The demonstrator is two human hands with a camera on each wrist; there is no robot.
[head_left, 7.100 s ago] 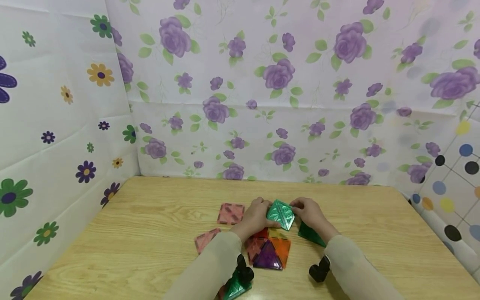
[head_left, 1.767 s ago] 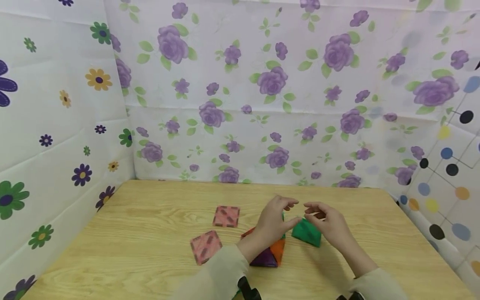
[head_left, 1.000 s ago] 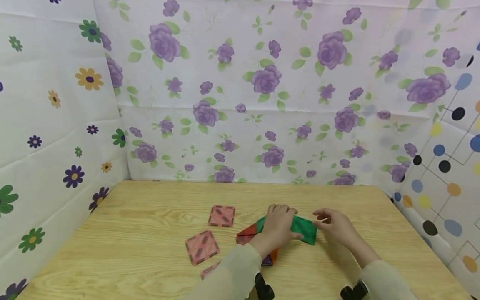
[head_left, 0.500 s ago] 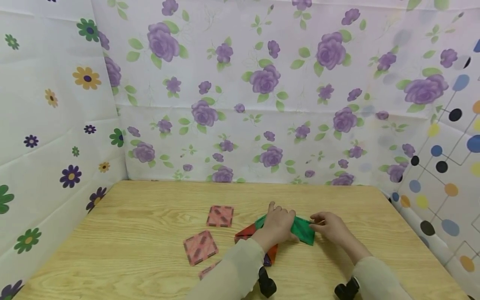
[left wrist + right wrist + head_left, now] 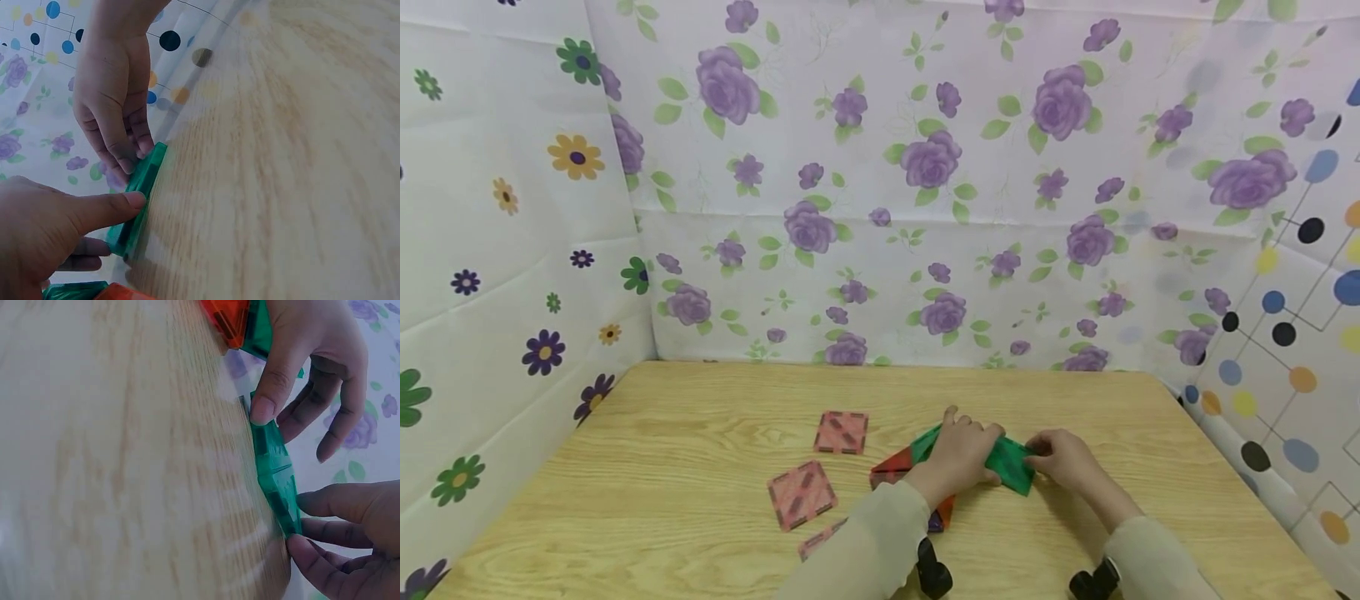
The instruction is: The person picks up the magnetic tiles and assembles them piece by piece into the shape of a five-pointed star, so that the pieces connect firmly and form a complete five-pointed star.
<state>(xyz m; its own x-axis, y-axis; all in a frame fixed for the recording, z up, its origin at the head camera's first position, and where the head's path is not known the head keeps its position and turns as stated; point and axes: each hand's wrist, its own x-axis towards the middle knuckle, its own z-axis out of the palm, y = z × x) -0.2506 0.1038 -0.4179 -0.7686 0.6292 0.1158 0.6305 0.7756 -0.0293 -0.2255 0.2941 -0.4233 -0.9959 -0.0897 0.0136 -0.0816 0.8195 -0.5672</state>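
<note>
A pair of green translucent magnetic tiles [image 5: 1011,465], seemingly joined edge to edge, lies on the table right of a many-coloured tile cluster. My left hand [image 5: 957,457] reaches over the cluster and grips their left end; its thumb [image 5: 119,209] presses the near edge. At the other end, my right hand [image 5: 1063,460] pinches a corner between thumb and fingertips, clearest in the right wrist view. The cluster shows a red tile [image 5: 895,462], a green tile [image 5: 922,445] and an orange tile [image 5: 948,508]. My left hand and sleeve cover much of it.
Two pink square tiles, one farther back [image 5: 841,432] and one nearer [image 5: 802,495], lie left of the cluster. Another pink tile [image 5: 820,540] is partly under the left sleeve. Patterned cloth walls border the wooden table [image 5: 715,433].
Earlier, both hands held a green piece raised behind the cluster; a green tile now sits there. Lately my left hand came down on the right-hand green tiles, and my right hand closed on their corner.
</note>
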